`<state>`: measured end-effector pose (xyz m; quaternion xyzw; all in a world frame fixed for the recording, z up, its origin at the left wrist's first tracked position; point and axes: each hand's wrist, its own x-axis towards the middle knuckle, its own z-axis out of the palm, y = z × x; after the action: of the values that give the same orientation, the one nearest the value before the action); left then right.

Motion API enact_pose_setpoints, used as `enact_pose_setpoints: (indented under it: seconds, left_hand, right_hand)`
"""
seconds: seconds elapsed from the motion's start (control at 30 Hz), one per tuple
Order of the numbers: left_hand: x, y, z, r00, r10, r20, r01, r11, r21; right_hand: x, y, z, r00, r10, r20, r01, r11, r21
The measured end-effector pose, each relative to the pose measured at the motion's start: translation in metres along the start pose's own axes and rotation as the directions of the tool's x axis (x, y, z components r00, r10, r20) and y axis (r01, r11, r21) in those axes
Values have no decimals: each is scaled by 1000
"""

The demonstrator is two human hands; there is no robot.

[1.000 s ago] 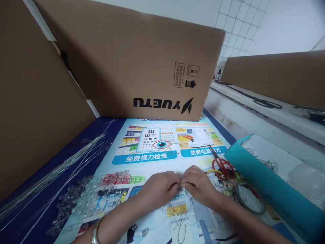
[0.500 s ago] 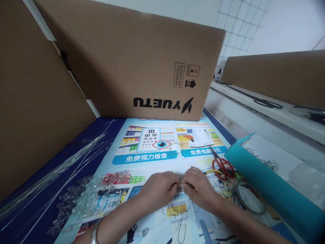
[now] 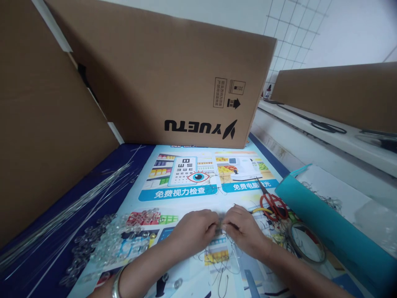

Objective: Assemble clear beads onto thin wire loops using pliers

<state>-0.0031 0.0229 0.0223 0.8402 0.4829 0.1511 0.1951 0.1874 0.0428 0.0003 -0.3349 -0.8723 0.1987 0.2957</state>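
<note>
As the head view looks down on the bench (image 3: 145, 154), it's all happening in the middle, with both hands close together, knuckles up, over a printed poster sheet (image 3: 182, 205)! The left hand (image 3: 198, 225), a silver bracelet (image 3: 115, 283) back at its wrist, has its fingers curled in and its thumb pressed to them; the right hand (image 3: 243, 227) faces it in the same tight pinch, and only a narrow gap parts the two. Right there, gripped between their fingertips, sits a small piece (image 3: 221, 227), too blurred to identify. Just below, thin bent wires (image 3: 222, 269) straggle across the sheet, one forming a long loop. Over to the left, near the forearm, a big scatter of clear beads (image 3: 107, 244) spills from the sheet onto the blue surface, and beyond it long pale strands (image 3: 77, 203) run in a slanting bundle. Out on the right, red-handled scissors (image 3: 273, 205) lie with the point away from the person, a roll of tape (image 3: 291, 242) lies flat near them, and beside that a teal box (image 3: 328, 227) holds a tangle of wire pieces (image 3: 330, 200). Behind it all stands a large cardboard box (image 3: 173, 74), its printed YUETU upside down.
</note>
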Motion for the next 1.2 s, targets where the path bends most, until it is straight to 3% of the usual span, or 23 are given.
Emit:
enact_pose_setpoints:
  seconds: [0.2,0.4,0.67,0.83,1.07,1.2]
  left_hand:
    - [0,-1,1,1000,-7,6,7,1000,-1]
    - [0,-1,1,1000,-13,27,13,1000,1]
    - [-1,-4,0,1000,-26,11,26,999,40]
    - [-1,-3,-1,1000,-21,13,20,999,41]
    - [-1,-1,-2,1000,7,11,-7,1000,2]
    - [-2,-2,-3,1000,23,5,-23,998,-59]
  right_hand:
    - [-1,3,1,998,-64,23,65,998,-15]
    - [-2,2,-1,976,-194,95,204,971,-122]
    - [1,0,-5,960,-239,144,262,949,-174]
    - [1,1,-4,966,-219,136,238,959,-153]
    - [1,3,-3,996,-64,62,68,996,-62]
    - [2,3,-2,999,-28,40,30,998,-52]
